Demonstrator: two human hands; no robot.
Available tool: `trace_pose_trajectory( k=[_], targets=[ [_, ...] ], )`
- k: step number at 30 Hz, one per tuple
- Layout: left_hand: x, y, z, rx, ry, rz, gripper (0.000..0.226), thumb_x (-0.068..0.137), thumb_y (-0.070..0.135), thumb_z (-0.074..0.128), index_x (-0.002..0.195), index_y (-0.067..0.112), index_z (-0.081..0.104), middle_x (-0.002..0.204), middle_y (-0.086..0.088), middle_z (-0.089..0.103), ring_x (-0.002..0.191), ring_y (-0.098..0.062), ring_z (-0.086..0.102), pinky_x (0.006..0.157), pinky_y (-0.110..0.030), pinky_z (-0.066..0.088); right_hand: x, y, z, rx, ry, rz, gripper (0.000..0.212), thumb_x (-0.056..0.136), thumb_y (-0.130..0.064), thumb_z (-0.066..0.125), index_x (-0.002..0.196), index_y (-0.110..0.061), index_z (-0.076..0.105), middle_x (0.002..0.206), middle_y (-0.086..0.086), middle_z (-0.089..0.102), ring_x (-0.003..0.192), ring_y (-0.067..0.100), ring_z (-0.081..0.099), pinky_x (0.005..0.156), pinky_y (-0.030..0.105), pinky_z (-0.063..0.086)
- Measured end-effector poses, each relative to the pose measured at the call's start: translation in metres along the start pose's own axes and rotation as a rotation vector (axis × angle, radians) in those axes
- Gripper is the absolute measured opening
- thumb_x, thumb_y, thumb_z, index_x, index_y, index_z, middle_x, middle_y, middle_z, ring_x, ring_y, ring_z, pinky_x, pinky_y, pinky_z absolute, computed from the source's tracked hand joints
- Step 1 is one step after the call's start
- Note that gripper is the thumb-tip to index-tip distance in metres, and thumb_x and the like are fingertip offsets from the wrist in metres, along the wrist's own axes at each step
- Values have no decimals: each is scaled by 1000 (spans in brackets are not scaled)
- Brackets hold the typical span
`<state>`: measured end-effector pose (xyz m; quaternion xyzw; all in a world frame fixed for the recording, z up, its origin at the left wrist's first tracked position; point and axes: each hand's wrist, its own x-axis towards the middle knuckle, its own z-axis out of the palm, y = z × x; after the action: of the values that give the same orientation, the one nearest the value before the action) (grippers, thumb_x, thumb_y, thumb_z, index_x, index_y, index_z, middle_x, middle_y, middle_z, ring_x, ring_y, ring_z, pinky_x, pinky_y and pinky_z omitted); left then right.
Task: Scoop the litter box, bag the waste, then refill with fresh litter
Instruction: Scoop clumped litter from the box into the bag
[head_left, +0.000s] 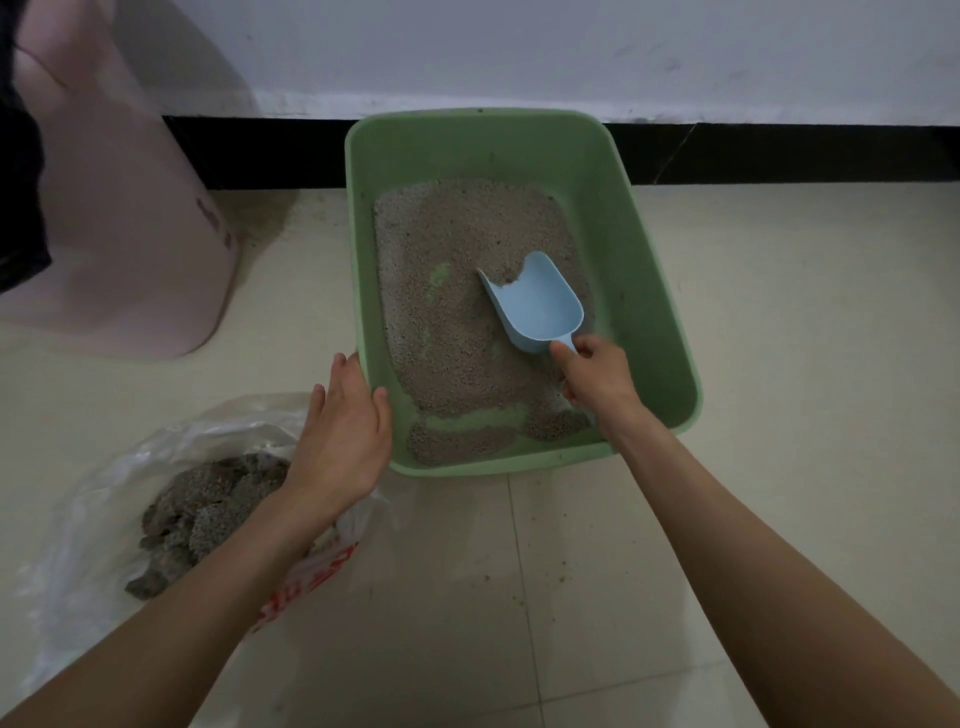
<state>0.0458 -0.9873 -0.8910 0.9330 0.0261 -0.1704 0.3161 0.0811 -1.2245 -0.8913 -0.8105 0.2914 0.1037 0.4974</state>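
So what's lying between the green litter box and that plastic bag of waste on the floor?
Only the left hand, resting on the near left corner of the green litter box; its wrist crosses over the plastic bag. The head view shows this.

The scoop (535, 306) is held in the litter box (649, 291), just ahead of the right hand (597, 376). The box's near-left rim is touched by the left hand (337, 436); the bag (104, 499) of clumps (208, 509) lies left of and below it.
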Motion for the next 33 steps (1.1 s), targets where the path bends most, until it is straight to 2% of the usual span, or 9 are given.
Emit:
trace_pose_trajectory(
  k=[8, 10, 12, 16, 21, 25, 28, 30, 33],
  targets=[
    [1, -2, 1, -13, 22, 18, 41, 98, 20, 26, 132, -3, 25, 137, -28, 36, 129, -44, 29, 108, -52, 23, -5, -3, -2, 89, -10, 4, 14, 94, -21, 54, 100, -8, 55, 65, 0, 46, 51, 14, 41, 46, 24, 35],
    [-1, 1, 1, 8, 56, 50, 48, 99, 18, 27, 142, -1, 16, 149, -24, 21, 141, -36, 11, 116, -45, 11, -8, -5, -3, 103, -12, -2, 15, 94, -21, 54, 102, -9, 56, 68, 1, 49, 51, 14, 41, 48, 25, 36],
    [-2, 2, 1, 58, 98, 69, 56, 99, 18, 27, 146, 0, 0, 155, -17, 1, 144, -25, -6, 118, -34, 0, -10, -5, -4, 110, -13, -21, 18, 94, -22, 54, 104, -8, 56, 72, 1, 51, 51, 14, 42, 49, 26, 37],
    [-6, 4, -1, 164, 155, 127, 60, 98, 18, 25, 145, 3, -9, 155, -12, -13, 143, -20, -14, 117, -34, -5, -16, -8, -7, 125, -6, -84, 19, 95, -22, 53, 104, -7, 58, 70, 0, 52, 51, 12, 42, 48, 24, 38],
    [-4, 6, -4, 310, 147, 160, 61, 97, 17, 24, 146, 6, -11, 155, -8, -17, 141, -16, -18, 117, -37, -5, -25, -11, -13, 161, 16, -165, 12, 94, -21, 54, 98, -10, 56, 69, -3, 53, 49, 10, 43, 42, 14, 37],
    [-5, 7, -8, 360, 106, 136, 61, 98, 20, 21, 145, 7, -16, 153, -7, -22, 140, -15, -22, 117, -36, -7, -38, -15, -19, 158, 6, -222, 10, 94, -18, 55, 99, -10, 56, 71, -2, 55, 50, 8, 45, 43, 12, 38],
    [-4, 7, -12, 377, 67, 128, 61, 98, 23, 20, 144, 7, -18, 153, -6, -24, 140, -16, -22, 117, -37, -7, -52, -18, -23, 125, -16, -255, 12, 93, -18, 55, 101, -9, 56, 71, -2, 55, 41, -1, 45, 42, 12, 37],
    [-3, 5, -15, 382, 37, 138, 61, 99, 26, 19, 145, 8, -16, 154, -6, -22, 141, -16, -20, 117, -38, -6, -64, -21, -27, 99, -33, -267, 11, 93, -18, 56, 99, -9, 57, 70, -2, 54, 41, -1, 44, 43, 14, 38],
    [-12, -1, -25, 341, 3, 183, 57, 100, 32, 16, 147, 10, -8, 156, -3, -13, 142, -17, -16, 117, -38, -5, -87, -25, -32, 32, -75, -305, 10, 92, -17, 58, 97, -9, 60, 69, 0, 54, 50, 8, 45, 51, 23, 39]
  ],
)
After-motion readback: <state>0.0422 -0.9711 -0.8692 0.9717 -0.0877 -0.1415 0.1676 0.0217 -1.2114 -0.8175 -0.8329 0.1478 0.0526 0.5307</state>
